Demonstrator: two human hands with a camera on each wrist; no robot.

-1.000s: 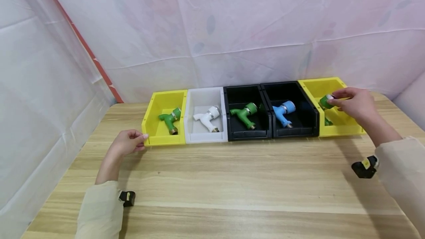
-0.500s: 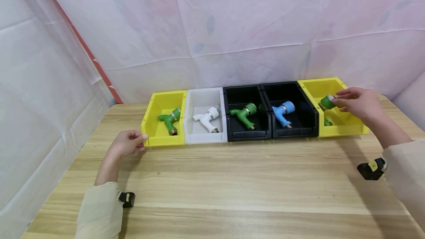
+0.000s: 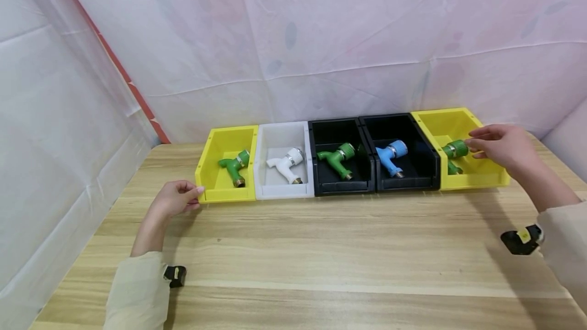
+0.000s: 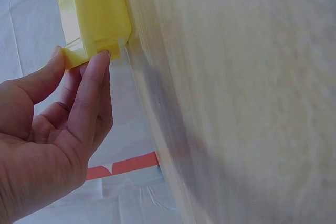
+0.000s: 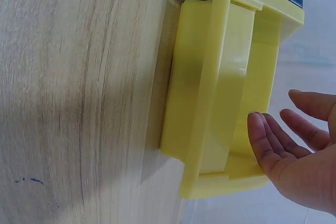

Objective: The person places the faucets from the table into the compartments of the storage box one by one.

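Note:
My left hand [image 3: 178,197] pinches the front left corner of the left yellow bin [image 4: 102,9] between thumb and fingers. Inside that bin lies a green tap [image 3: 235,168]. My right hand [image 3: 502,149] is over the right yellow bin [image 5: 189,82], its fingers relaxed and holding nothing. Just left of its fingertips, a green tap [image 3: 456,148] rests in this bin, partly behind the bin's side wall; the right wrist view does not show the tap.
Between the yellow bins stand a white bin [image 3: 285,191] with a white tap [image 3: 286,165], a black bin [image 3: 344,186] with a green tap [image 3: 338,159], and another black bin [image 3: 408,182] with a blue tap [image 3: 391,157]. A pale cloth [image 3: 339,24] hangs behind the wooden table [image 3: 321,264].
My right hand has let go of the green tap and drawn back to the right. That tap has sunk lower and tipped over in the bin. The left hand stays at its corner.

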